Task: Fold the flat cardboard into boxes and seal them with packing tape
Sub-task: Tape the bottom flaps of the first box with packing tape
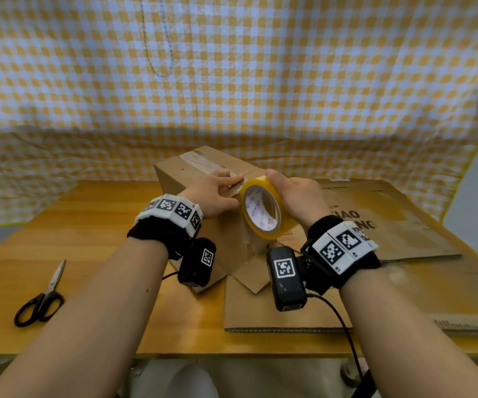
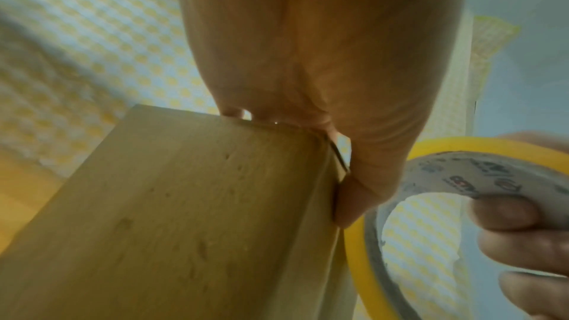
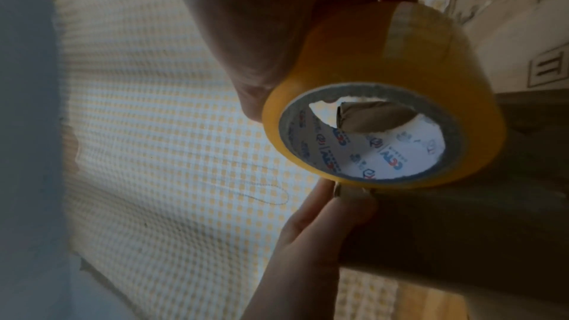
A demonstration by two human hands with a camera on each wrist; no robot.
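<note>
Gripping the tape roll (image 1: 263,209) in our right hand (image 1: 298,196), we flatten our left hand (image 1: 217,193) on the box (image 1: 203,173) at table centre; flat cardboard (image 1: 390,222) lies at three o'clock. Slack risks wrinkled tape.

The left hand (image 2: 323,57) presses on the cardboard box's (image 2: 184,215) top corner, thumb against its side; right-hand fingers (image 2: 505,211) grip the yellow tape roll (image 2: 431,155) beside it.
</note>
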